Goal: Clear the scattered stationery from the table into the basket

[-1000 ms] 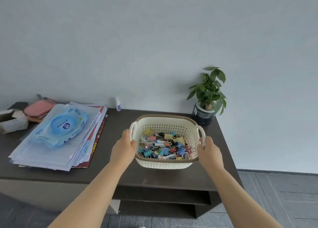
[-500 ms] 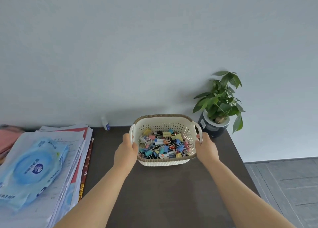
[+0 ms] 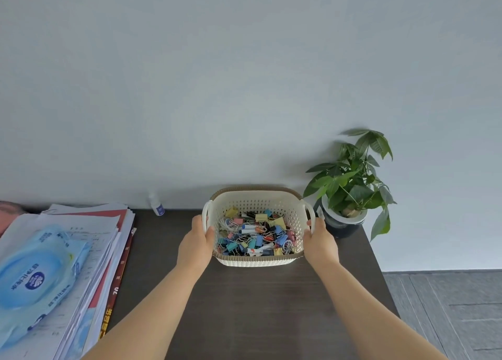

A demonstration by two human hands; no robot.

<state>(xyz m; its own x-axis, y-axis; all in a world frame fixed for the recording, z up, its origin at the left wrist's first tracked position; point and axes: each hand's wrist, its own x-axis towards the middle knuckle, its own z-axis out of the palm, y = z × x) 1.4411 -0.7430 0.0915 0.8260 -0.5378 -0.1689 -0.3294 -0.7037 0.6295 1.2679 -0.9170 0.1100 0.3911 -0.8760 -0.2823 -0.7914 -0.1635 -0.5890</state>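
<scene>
Basket (image 3: 255,203): far middle of the worktop (image 3: 258,305), close to the wall, with the potted plant (image 3: 350,185) just beside it on the right. Cannot tell whether the base rests on the worktop or is held a shade above it.

Left hand (image 3: 196,241) holds the left side wall. The thumb is hooked over the rim and the other fingers are hidden outside. Right hand (image 3: 320,240) holds the right side at the loop handle, thumb on top, fingers wrapped out of view. Both are closed on the basket and hold nothing else.

Contents: stationery (image 3: 254,234), a heap of coloured binder clips, wire paper clips and a few pen-like pieces. It covers the basket floor, well below the rim. No loose stationery shows on the bare worktop, so the task is judged near complete.

Handling (judgement):
- Build: cream moulded plastic, perforated walls, brown woven-look band round the rim, rounded rectangle.
- Stiffness and surface: stiff overall, though the walls likely flex if squeezed. Smooth and a little slippery. Not fragile.
- Load: mostly steel clips, so heavier than it looks. It is loose and will slide and rattle if tipped.
- Best hold: both side handles or the rim, kept level.

Other: stack of papers (image 3: 89,232) at left, with a soft blue wipes pack (image 3: 35,267) on top. Small bottle (image 3: 158,207) at the far edge by the wall; contents unreadable. Worktop is dark, matt wood grain.
</scene>
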